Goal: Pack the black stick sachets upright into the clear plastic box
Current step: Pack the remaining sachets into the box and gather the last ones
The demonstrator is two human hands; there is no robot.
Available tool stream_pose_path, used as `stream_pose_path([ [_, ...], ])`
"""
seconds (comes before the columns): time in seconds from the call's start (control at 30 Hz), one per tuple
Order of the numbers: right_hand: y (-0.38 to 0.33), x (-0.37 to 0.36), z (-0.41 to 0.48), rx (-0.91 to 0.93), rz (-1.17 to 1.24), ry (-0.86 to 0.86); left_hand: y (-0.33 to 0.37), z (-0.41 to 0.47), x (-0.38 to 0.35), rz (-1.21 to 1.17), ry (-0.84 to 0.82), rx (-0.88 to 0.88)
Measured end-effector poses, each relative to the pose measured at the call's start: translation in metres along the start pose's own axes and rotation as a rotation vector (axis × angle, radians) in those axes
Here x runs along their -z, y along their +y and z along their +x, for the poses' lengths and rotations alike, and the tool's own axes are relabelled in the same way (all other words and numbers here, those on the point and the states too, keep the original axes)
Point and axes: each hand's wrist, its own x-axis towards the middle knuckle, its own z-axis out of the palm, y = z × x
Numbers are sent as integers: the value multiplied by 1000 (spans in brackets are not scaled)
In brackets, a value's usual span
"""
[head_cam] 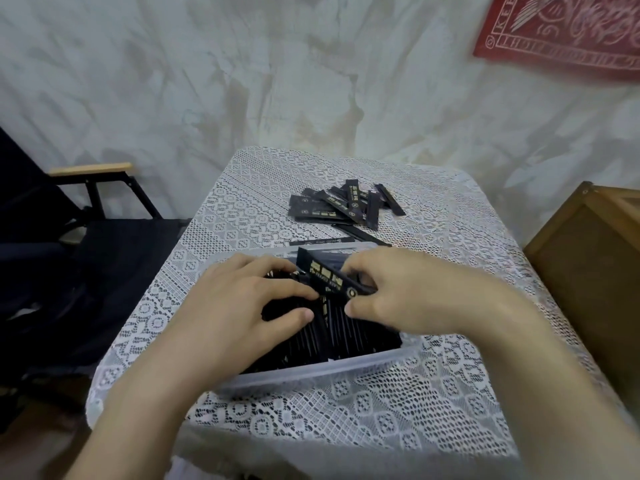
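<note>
Pinching with thumb and fingertips, my right hand (pixel 391 289) holds a small bundle of sachets (pixel 329 275) tilted over the clear plastic box (pixel 329 367). My left hand (pixel 242 299) lies spread on the packed sachets (pixel 363 334), fingers pressing them aside. They look light, thin and slick, so I'd grip mid-length. Both palms face down. A loose pile (pixel 343 206) lies beyond the box.

Red patterned cloth (pixel 561 29), blurred, cut by top and right edges. Gold print on loose black stick sachets (pixel 343 206) illegible.
</note>
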Motion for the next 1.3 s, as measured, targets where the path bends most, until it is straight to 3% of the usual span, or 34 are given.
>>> stream_pose_path([
  [0.3,3,-34,2,-89,91,109,1,1,0,-38,13,17],
  [0.77,6,-42,3,-20,267,177,4,-1,2,-45,45,24],
  [1.3,7,-42,5,-23,451,91,7,-1,6,-25,6,81],
])
